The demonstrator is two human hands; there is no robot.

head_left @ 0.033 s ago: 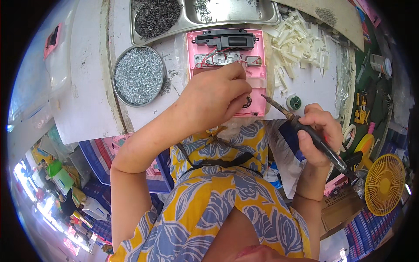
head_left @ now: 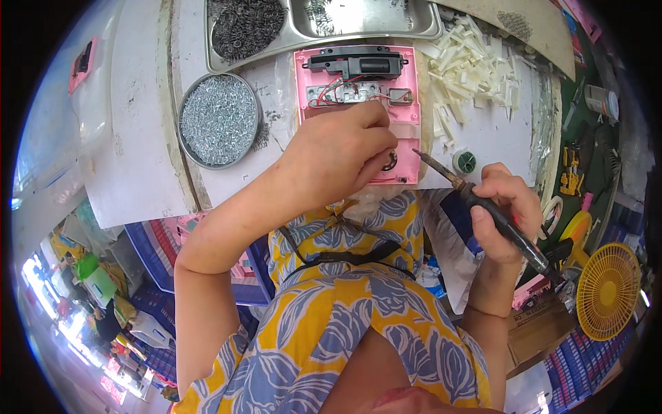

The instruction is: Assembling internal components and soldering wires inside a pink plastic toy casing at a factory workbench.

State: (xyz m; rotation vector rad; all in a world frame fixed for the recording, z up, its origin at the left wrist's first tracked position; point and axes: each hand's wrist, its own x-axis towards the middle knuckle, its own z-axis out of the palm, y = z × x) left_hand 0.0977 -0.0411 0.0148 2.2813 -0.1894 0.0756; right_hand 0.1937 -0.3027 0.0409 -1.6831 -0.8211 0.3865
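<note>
A pink plastic housing [head_left: 408, 131] lies on the white work surface in front of me. Fitted in it are a long black module [head_left: 362, 64], a metal plate and thin red wires [head_left: 331, 94]. My left hand [head_left: 341, 148] bends over the housing's lower half, its fingers pinched together. Whatever they grip is hidden behind the knuckles. A black ring-shaped part [head_left: 391, 161] shows beside those fingertips. In my right hand [head_left: 510, 200] is a soldering iron [head_left: 527, 250], its tip tilted up-left, close to the housing's right edge.
Left of the housing stands a round metal dish [head_left: 219, 121] of small silvery pieces. A steel tray [head_left: 296, 41] holds dark springs at the back. White plastic strips [head_left: 476, 72] are heaped at right, near a small green-centred spool [head_left: 465, 162]. A yellow fan [head_left: 607, 293] stands far right.
</note>
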